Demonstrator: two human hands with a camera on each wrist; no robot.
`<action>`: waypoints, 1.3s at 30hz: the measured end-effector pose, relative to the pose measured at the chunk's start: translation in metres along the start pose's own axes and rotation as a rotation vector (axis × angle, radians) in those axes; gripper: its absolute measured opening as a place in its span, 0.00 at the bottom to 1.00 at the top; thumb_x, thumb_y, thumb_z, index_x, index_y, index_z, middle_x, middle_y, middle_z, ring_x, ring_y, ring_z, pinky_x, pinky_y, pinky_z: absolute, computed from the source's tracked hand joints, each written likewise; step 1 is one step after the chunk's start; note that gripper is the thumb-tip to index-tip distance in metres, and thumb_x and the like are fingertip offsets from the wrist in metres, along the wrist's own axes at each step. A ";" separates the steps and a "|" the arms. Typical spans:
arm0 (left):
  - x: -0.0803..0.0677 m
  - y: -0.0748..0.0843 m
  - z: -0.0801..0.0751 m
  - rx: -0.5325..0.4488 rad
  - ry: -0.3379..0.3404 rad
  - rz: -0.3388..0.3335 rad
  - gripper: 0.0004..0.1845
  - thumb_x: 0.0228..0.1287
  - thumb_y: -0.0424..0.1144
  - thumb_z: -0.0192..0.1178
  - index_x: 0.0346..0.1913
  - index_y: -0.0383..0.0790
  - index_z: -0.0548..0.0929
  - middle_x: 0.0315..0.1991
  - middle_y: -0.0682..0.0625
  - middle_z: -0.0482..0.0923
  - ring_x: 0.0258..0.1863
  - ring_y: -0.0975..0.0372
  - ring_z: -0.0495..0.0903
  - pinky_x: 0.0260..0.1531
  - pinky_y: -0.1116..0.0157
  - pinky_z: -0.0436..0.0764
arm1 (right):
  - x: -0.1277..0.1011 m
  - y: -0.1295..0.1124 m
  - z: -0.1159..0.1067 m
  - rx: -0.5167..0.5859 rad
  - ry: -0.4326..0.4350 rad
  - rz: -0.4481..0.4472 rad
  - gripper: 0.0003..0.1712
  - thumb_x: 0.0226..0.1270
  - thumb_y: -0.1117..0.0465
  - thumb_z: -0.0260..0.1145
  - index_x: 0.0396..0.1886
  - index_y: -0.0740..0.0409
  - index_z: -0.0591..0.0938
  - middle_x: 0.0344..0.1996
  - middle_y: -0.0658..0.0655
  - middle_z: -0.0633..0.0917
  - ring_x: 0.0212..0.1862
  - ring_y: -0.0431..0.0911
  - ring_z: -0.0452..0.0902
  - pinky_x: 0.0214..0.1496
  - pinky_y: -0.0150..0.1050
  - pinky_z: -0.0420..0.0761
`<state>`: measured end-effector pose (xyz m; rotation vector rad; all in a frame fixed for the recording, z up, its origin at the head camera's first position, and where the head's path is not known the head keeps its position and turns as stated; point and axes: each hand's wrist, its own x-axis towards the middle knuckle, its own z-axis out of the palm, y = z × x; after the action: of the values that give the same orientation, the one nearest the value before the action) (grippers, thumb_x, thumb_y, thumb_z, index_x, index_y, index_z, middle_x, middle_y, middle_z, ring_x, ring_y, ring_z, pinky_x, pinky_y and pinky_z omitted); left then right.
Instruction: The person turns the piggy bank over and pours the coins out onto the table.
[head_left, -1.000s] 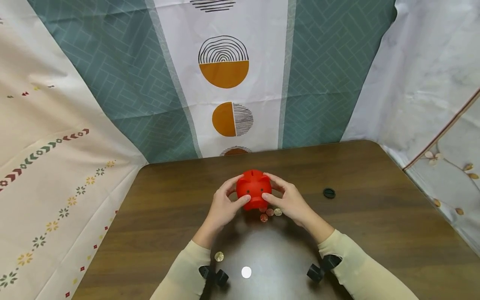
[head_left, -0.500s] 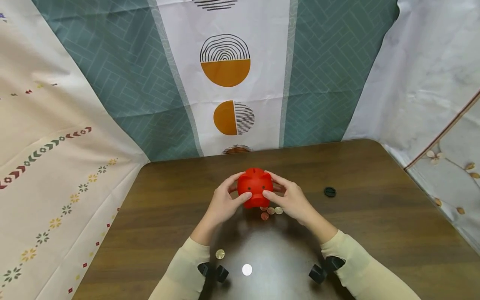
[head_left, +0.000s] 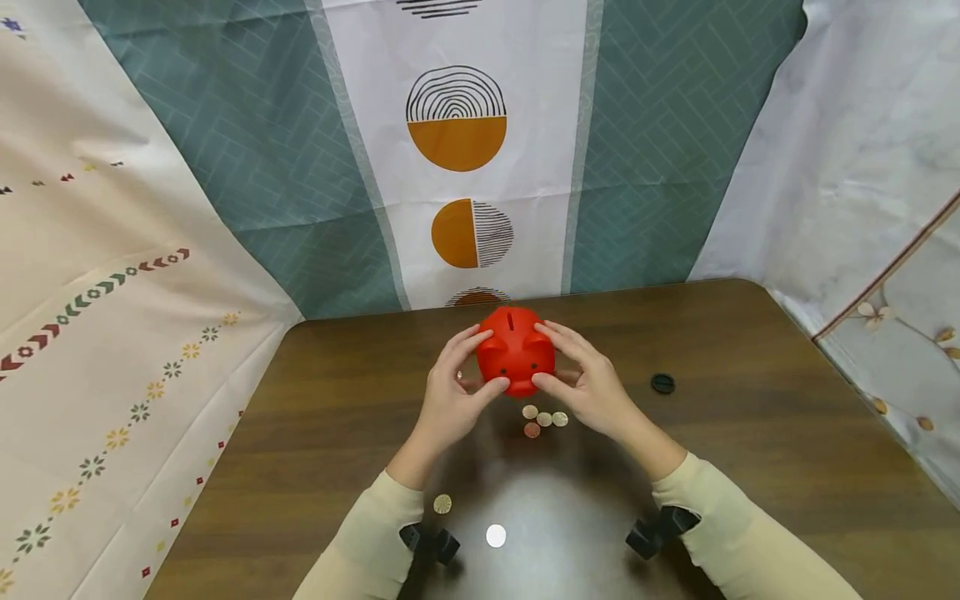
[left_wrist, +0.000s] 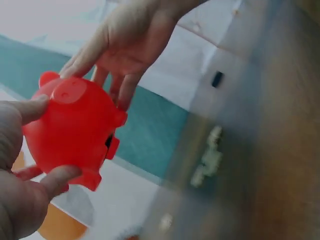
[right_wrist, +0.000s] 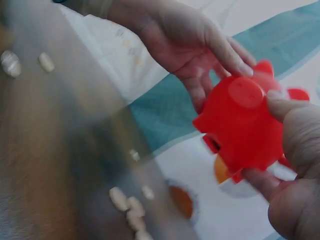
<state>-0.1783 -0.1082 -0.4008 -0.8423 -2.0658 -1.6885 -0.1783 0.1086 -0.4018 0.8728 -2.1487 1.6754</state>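
Both hands, left and right, grasp the red pig at frame centre, lifted above the tabletop. No writing shows. Coins below it; wrist views blur them.

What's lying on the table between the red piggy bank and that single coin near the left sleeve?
In the head view, only bare brown table and the left hand lie between the piggy bank and that coin.

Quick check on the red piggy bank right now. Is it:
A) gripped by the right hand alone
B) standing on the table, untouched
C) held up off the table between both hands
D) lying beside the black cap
C: the left hand and right hand hold the piggy bank clear of the table, with the coins exposed beneath it.
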 end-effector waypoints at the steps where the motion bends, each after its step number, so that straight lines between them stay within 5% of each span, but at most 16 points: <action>1: 0.001 0.000 0.000 -0.003 -0.023 -0.054 0.31 0.52 0.24 0.69 0.62 0.33 0.74 0.66 0.36 0.63 0.58 0.47 0.73 0.37 0.59 0.84 | -0.001 -0.002 0.000 -0.003 -0.016 0.053 0.37 0.58 0.72 0.69 0.68 0.60 0.69 0.68 0.62 0.65 0.64 0.58 0.68 0.48 0.50 0.81; 6: 0.000 -0.003 -0.001 -0.019 -0.099 -0.224 0.30 0.56 0.26 0.67 0.63 0.28 0.71 0.64 0.34 0.66 0.56 0.43 0.74 0.41 0.56 0.84 | -0.008 -0.002 0.002 -0.025 -0.071 0.206 0.36 0.63 0.67 0.67 0.70 0.63 0.66 0.66 0.65 0.66 0.61 0.60 0.68 0.51 0.53 0.80; 11: 0.000 -0.004 0.000 0.044 -0.137 -0.331 0.30 0.60 0.31 0.66 0.65 0.32 0.70 0.57 0.38 0.74 0.50 0.45 0.78 0.40 0.59 0.84 | -0.012 0.018 0.005 0.003 -0.096 0.389 0.37 0.67 0.57 0.65 0.73 0.53 0.63 0.65 0.60 0.70 0.60 0.60 0.69 0.51 0.53 0.80; 13: -0.001 -0.003 0.000 0.039 -0.122 -0.295 0.30 0.59 0.30 0.66 0.65 0.33 0.70 0.60 0.38 0.72 0.53 0.45 0.77 0.39 0.57 0.84 | -0.013 0.026 0.006 0.016 -0.072 0.348 0.37 0.66 0.56 0.66 0.73 0.50 0.64 0.66 0.57 0.68 0.61 0.58 0.68 0.52 0.53 0.80; 17: -0.006 -0.005 0.001 0.026 -0.045 -0.055 0.33 0.53 0.25 0.69 0.64 0.36 0.72 0.68 0.42 0.62 0.62 0.48 0.70 0.41 0.55 0.83 | -0.013 0.019 0.007 0.000 0.012 0.042 0.37 0.60 0.68 0.70 0.69 0.56 0.69 0.69 0.58 0.64 0.63 0.56 0.68 0.53 0.51 0.79; 19: -0.006 -0.011 0.000 0.035 -0.032 -0.026 0.32 0.53 0.26 0.70 0.63 0.36 0.73 0.68 0.43 0.63 0.61 0.49 0.70 0.40 0.56 0.84 | -0.010 0.012 0.007 0.019 0.012 0.014 0.37 0.58 0.71 0.69 0.68 0.61 0.69 0.69 0.60 0.64 0.62 0.58 0.68 0.52 0.49 0.80; 24: -0.004 -0.018 -0.005 0.021 -0.074 -0.180 0.31 0.55 0.27 0.68 0.64 0.30 0.71 0.62 0.35 0.67 0.54 0.42 0.75 0.37 0.58 0.84 | -0.004 0.009 0.010 0.082 -0.071 0.218 0.34 0.63 0.67 0.67 0.69 0.62 0.67 0.66 0.62 0.68 0.58 0.60 0.70 0.49 0.41 0.82; 30: -0.007 -0.012 -0.007 0.006 -0.103 -0.271 0.32 0.57 0.28 0.67 0.65 0.29 0.70 0.64 0.35 0.65 0.56 0.42 0.74 0.40 0.60 0.84 | -0.007 0.017 0.014 0.088 -0.076 0.282 0.35 0.64 0.65 0.67 0.70 0.59 0.67 0.66 0.60 0.68 0.59 0.59 0.70 0.47 0.41 0.83; 36: -0.001 -0.009 -0.005 -0.058 -0.155 -0.548 0.31 0.61 0.33 0.65 0.67 0.39 0.68 0.62 0.39 0.68 0.54 0.45 0.76 0.41 0.50 0.83 | -0.011 0.035 0.017 0.256 -0.077 0.560 0.38 0.65 0.58 0.67 0.73 0.49 0.63 0.65 0.60 0.71 0.59 0.58 0.73 0.46 0.55 0.82; 37: -0.001 -0.009 -0.004 -0.065 -0.150 -0.548 0.31 0.61 0.33 0.65 0.67 0.41 0.69 0.62 0.40 0.69 0.54 0.46 0.76 0.40 0.49 0.83 | -0.011 0.035 0.017 0.278 -0.058 0.565 0.38 0.65 0.58 0.67 0.73 0.48 0.64 0.64 0.60 0.72 0.58 0.57 0.74 0.45 0.56 0.82; 39: -0.002 -0.012 -0.001 -0.058 -0.133 -0.430 0.31 0.60 0.31 0.66 0.67 0.40 0.69 0.64 0.40 0.66 0.56 0.46 0.75 0.39 0.49 0.83 | -0.013 0.032 0.016 0.258 -0.011 0.443 0.37 0.64 0.60 0.68 0.72 0.50 0.66 0.66 0.58 0.70 0.59 0.56 0.73 0.49 0.53 0.81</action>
<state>-0.1845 -0.1105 -0.4106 -0.5643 -2.4331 -1.9597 -0.1854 0.1017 -0.4387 0.4833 -2.2875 2.1998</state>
